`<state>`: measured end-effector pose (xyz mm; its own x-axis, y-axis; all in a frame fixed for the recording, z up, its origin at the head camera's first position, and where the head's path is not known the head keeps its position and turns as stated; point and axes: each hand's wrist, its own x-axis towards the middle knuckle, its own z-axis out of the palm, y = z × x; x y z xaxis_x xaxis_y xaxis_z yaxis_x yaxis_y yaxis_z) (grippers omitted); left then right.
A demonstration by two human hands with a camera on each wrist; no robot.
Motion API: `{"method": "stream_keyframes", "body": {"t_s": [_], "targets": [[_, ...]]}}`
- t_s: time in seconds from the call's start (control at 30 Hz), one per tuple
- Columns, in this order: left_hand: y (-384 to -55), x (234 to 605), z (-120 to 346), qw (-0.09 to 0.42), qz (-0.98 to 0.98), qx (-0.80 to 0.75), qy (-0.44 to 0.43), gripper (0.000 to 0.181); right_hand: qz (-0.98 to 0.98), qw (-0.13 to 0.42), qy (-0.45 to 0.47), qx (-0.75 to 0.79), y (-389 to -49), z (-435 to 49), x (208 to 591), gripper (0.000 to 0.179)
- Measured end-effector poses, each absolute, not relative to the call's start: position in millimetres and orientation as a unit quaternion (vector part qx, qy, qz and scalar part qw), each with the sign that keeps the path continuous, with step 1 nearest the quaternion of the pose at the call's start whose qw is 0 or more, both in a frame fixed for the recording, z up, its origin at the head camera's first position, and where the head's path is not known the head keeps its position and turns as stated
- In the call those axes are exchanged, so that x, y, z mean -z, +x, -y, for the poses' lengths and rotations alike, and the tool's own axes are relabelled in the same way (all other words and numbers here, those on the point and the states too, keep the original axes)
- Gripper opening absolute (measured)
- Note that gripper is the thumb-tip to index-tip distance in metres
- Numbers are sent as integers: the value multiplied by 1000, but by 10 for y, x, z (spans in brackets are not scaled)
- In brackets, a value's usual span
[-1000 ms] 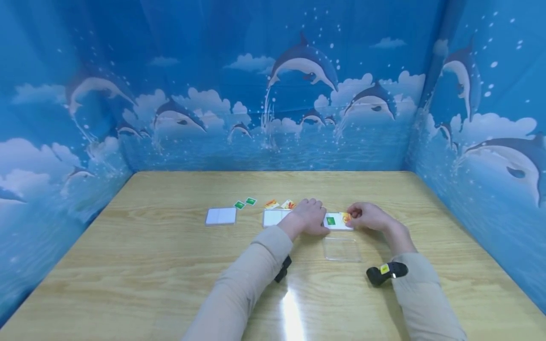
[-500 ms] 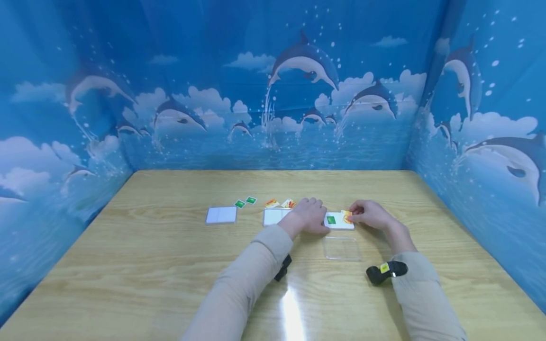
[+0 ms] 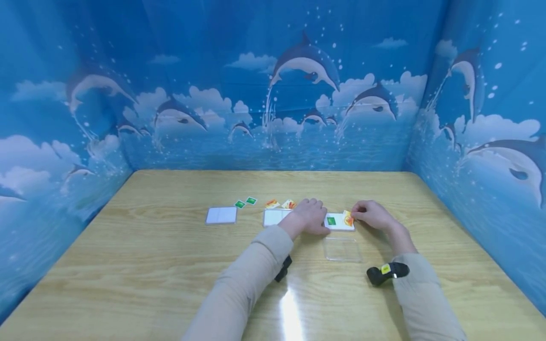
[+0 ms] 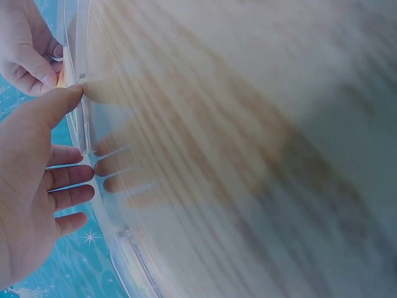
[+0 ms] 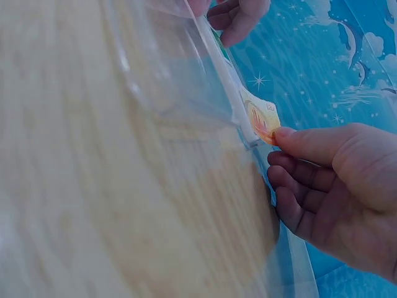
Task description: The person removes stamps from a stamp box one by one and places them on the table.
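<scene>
My right hand (image 3: 373, 215) pinches an orange stamp (image 5: 263, 119) with a perforated edge between thumb and finger. The stamp is at the right end of a flat white-backed case (image 3: 339, 228), tilted and reaching a little past its far edge. A green stamp (image 3: 331, 220) lies on the left half of this case. My left hand (image 3: 308, 217) rests at the case's left side, its thumb touching the near edge in the left wrist view and its fingers spread. The case's left end is hidden behind this hand.
A clear plastic lid (image 3: 342, 249) lies in front of the case. A middle white case (image 3: 272, 217) is partly covered by my left hand, with orange stamps (image 3: 272, 203) behind it. Farther left are another white case (image 3: 221, 215) and green stamps (image 3: 240, 204).
The orange stamp has shifted and turned slightly at the right end of the case, with my right hand moving a little along with it. My left hand stays in place.
</scene>
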<state>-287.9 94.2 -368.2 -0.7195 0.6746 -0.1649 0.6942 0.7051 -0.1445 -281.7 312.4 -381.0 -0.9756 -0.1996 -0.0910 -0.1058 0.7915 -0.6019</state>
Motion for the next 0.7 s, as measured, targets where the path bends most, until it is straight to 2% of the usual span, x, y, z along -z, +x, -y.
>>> {"method": "stream_keyframes", "body": {"t_s": [0.3,0.7], "targets": [[-2895,3701,-934,45,-919,94,381,60,-916,101,-84,380,-2819,-3199,3759,19],[-2883,3697,-929,53,-921,90,376,61,-895,104,-32,433,-2860,-3270,3728,30]]}}
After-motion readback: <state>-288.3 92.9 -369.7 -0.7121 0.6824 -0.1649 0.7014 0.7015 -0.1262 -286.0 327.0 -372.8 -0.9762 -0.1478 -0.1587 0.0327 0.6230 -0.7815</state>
